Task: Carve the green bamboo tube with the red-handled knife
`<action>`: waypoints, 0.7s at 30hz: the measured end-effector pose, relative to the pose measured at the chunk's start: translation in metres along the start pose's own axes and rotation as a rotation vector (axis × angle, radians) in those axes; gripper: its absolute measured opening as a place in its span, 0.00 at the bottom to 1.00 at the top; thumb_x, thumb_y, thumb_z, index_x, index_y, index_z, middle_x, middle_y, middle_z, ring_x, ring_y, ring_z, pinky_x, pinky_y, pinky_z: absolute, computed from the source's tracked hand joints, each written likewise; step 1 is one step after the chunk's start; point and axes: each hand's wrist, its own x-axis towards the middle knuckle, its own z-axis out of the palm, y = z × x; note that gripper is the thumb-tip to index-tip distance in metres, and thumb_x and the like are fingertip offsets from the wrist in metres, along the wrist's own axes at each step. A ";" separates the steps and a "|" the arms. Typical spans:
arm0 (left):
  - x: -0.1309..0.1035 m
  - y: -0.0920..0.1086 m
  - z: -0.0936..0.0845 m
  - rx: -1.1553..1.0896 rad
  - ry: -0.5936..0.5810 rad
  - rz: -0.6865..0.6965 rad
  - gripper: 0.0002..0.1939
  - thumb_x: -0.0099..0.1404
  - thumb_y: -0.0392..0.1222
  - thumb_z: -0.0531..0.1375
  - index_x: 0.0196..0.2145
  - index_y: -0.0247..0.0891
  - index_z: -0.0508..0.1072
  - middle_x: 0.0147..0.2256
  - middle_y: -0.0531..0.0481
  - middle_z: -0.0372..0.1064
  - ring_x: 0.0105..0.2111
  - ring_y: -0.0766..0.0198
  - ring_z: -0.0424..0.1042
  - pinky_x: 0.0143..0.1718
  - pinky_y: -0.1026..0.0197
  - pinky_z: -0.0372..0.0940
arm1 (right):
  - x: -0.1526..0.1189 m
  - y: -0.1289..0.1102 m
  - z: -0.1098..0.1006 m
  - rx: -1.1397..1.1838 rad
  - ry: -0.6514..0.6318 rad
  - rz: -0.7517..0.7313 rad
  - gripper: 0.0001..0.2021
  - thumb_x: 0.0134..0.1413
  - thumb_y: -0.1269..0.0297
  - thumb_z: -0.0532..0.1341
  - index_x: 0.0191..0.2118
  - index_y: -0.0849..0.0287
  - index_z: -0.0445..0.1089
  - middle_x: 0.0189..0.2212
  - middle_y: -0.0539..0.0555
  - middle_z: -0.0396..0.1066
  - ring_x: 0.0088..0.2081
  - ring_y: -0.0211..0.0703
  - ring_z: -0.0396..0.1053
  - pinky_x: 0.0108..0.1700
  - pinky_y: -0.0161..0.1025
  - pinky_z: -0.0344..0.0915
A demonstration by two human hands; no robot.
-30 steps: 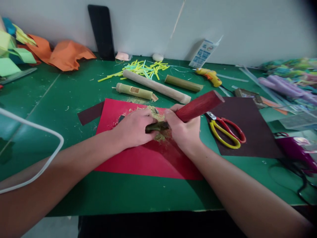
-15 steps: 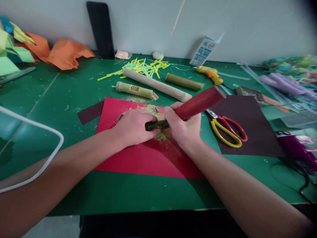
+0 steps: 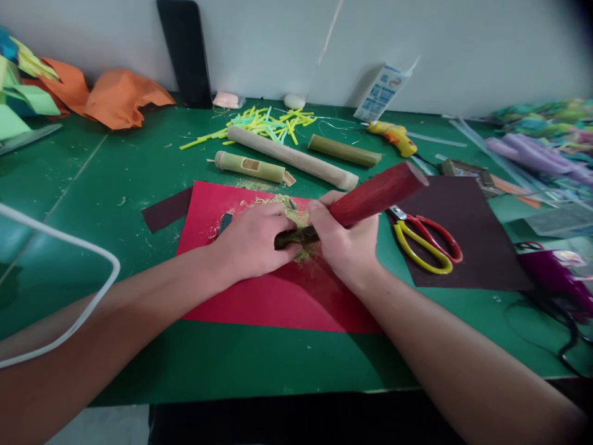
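Note:
My left hand (image 3: 254, 238) is closed around a short dark green bamboo piece (image 3: 294, 237) over the red sheet (image 3: 278, 306). Its fingers hide most of that piece. My right hand (image 3: 347, 241) grips a tool with a thick red wooden handle (image 3: 380, 194), which slants up and to the right. The working end is largely covered by my fingers and meets the bamboo, so its kind is unclear. Pale shavings (image 3: 303, 254) lie beneath and behind both hands. A small dark block (image 3: 225, 223) rests just behind my left hand.
Behind the sheet lie a notched bamboo tube (image 3: 250, 167), a pale stick (image 3: 291, 157) and a bamboo length (image 3: 344, 151). Scissors (image 3: 424, 244) rest on dark paper (image 3: 477, 247) at right. A glue gun (image 3: 393, 137) lies farther back. A white cable (image 3: 99, 247) crosses my left forearm.
Both hands keep their grip. The red handle has shifted slightly to the right, and more of the dark block shows beside my left hand. The view has moved a little.

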 end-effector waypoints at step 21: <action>0.001 -0.001 0.004 0.060 -0.079 0.025 0.09 0.63 0.43 0.65 0.40 0.39 0.78 0.44 0.45 0.74 0.48 0.53 0.74 0.51 0.51 0.69 | 0.002 0.003 0.002 -0.003 -0.007 -0.021 0.11 0.48 0.65 0.61 0.19 0.56 0.62 0.16 0.46 0.60 0.21 0.33 0.57 0.23 0.34 0.56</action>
